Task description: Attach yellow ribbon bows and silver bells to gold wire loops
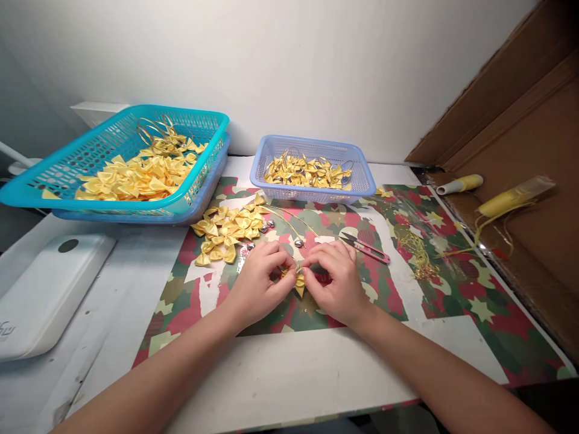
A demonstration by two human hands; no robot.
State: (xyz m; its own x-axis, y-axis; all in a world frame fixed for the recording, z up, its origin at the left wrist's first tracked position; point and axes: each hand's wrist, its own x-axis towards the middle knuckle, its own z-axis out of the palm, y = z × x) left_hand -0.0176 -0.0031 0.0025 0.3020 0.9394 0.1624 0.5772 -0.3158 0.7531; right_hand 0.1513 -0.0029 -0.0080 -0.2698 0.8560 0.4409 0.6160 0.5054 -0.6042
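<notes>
Fingertips of my left hand (265, 280) and my right hand (337, 277) are pinched close together over the patterned sheet. Between them is a yellow ribbon bow (300, 286), with a gold cord at its top. My left fingers grip by the bow's left side, my right fingers the cord; the exact hold is partly hidden. Just beyond my fingertips lies a small silver bell (299, 243). A gold cord (289, 216) runs in a long loop behind it. Loose yellow bows (228, 229) are heaped to the left, with a few more bells beside them.
A turquoise basket (113, 205) of bows stands back left, and a lilac basket (312, 194) of corded bows back centre. Pink-handled thread snips (368, 248) lie right of my right hand. Cord scraps (418, 253), yellow thread spools (511, 196) and a white device (49, 289) flank the work area.
</notes>
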